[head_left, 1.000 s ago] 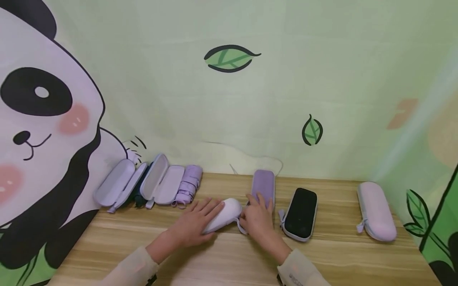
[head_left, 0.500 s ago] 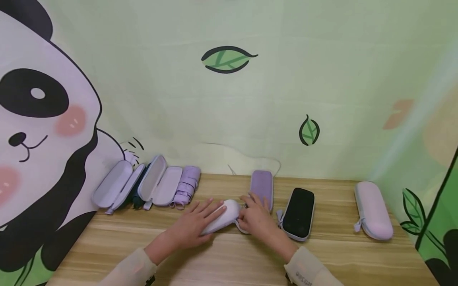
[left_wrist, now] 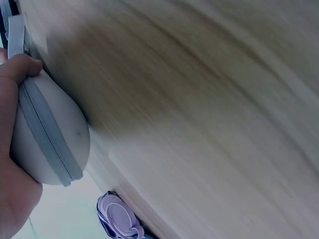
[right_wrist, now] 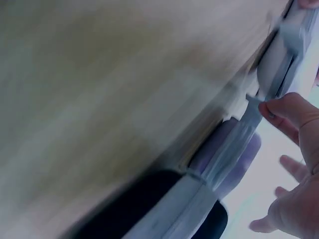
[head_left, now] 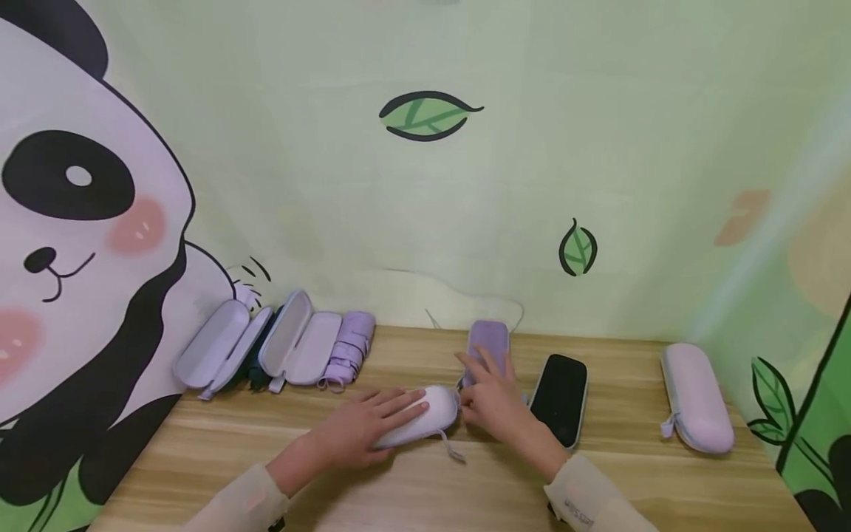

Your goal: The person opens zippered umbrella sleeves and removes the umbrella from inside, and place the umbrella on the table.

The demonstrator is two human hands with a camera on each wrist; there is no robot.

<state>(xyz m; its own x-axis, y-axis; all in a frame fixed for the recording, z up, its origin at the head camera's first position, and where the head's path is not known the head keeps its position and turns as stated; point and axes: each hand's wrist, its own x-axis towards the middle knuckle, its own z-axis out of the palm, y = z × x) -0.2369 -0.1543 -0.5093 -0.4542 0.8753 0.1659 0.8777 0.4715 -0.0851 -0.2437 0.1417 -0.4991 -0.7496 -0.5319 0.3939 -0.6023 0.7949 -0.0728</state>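
A white glasses case [head_left: 425, 417] with a grey zip lies slanted on the table, its strap loop [head_left: 453, 447] hanging off the near side. My left hand [head_left: 366, 430] holds it across the left end, fingers over the top. In the left wrist view, a fingertip presses beside the grey zip band [left_wrist: 47, 132]. At the case's right end is my right hand [head_left: 495, 403], thumb and index finger pinching a small grey zip pull [right_wrist: 253, 103], the other fingers spread. Behind that hand stands a purple case [head_left: 490, 338], partly covered by the fingers.
A black case [head_left: 561, 399] lies right of my right hand, its near-left edge behind the wrist. Farther right is a pale pink case [head_left: 696, 399]. Back left are two opened cases [head_left: 216, 343] [head_left: 315, 347] and a rolled lilac umbrella [head_left: 352, 347]. A printed cloth [head_left: 306, 199] hangs behind.
The white case has shifted slightly toward me. My right hand has moved around its right end, and the strap loop now lies free on the near side. My left hand keeps its hold.
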